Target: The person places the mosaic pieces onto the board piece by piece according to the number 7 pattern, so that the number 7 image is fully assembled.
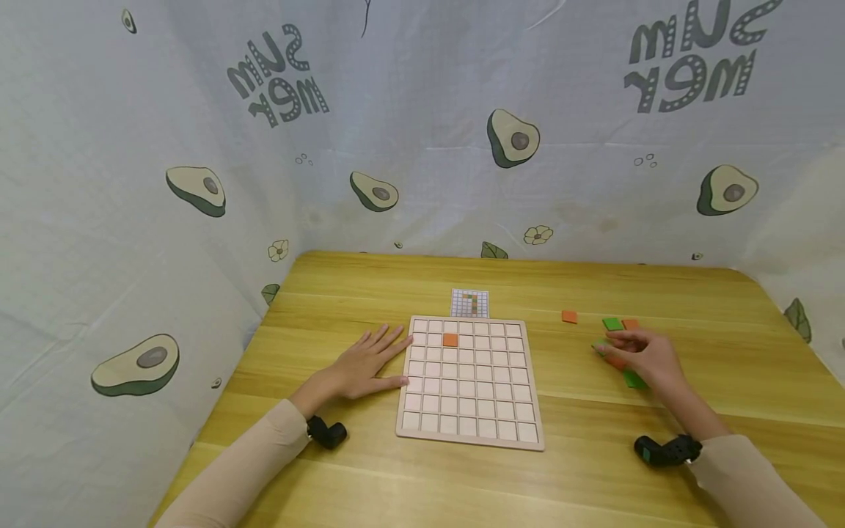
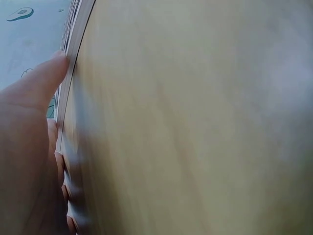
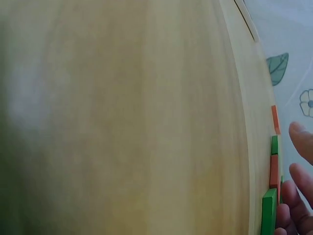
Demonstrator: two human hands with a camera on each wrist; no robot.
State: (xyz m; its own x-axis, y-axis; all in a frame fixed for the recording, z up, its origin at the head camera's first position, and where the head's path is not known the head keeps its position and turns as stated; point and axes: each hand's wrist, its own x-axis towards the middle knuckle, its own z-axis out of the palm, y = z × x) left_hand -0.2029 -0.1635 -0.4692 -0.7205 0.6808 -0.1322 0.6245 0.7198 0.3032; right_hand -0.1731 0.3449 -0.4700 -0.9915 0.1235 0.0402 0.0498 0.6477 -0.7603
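A wooden grid board (image 1: pixel 469 441) lies on the table, one orange square tile (image 1: pixel 450 340) in its second row from the back. My left hand (image 1: pixel 361 369) rests flat beside it with fingers spread, the thumb and a fingertip touching its left edge. In the left wrist view the thumb (image 2: pixel 46 78) lies against the board's rim. Over a small group of tiles at the right hovers my right hand (image 1: pixel 650 358), fingers bent. A green tile (image 1: pixel 599 347) shows by its fingertips, partly covered. The right wrist view shows thumb and fingers apart, no tile visible between them.
Behind the board lies a small printed pattern card (image 1: pixel 470 303). A lone orange tile (image 1: pixel 569 317) sits right of the board; green (image 1: pixel 612 323) and orange (image 1: pixel 631 324) tiles lie beyond the right hand, another green tile (image 1: pixel 634 379) nearer. A printed curtain (image 1: pixel 422 147) hangs behind the table.
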